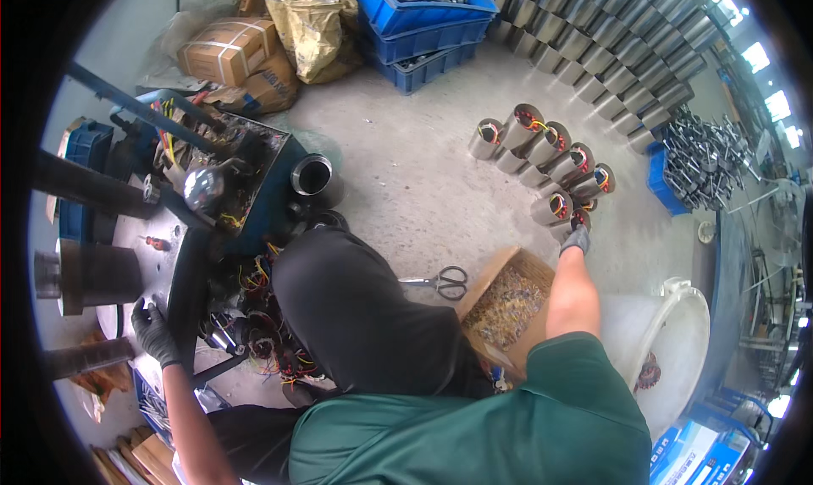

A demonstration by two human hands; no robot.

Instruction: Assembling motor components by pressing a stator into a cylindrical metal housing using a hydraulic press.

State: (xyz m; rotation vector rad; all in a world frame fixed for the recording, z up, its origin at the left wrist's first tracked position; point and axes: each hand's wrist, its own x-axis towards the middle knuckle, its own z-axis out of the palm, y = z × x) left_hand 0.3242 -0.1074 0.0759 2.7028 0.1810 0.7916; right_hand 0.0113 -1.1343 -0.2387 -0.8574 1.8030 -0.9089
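My right hand, in a grey glove, reaches forward to the nearest metal cylinder of a group on the floor. Its fingers close on the rim at the near side; the fingertips are partly hidden. Coloured wires show inside several upright cylinders of the group. My left hand, in a dark glove, rests on the edge of the pale metal machine table with its fingers stretched out and nothing in them. A small red-handled screwdriver lies on that table, just beyond the left hand.
Scissors lie on the floor beside a cardboard box of scraps. A white drum stands at the right. Blue crates and stacked cylinders stand at the back. Wired coils lie near my legs. Thick steel columns rise at the left.
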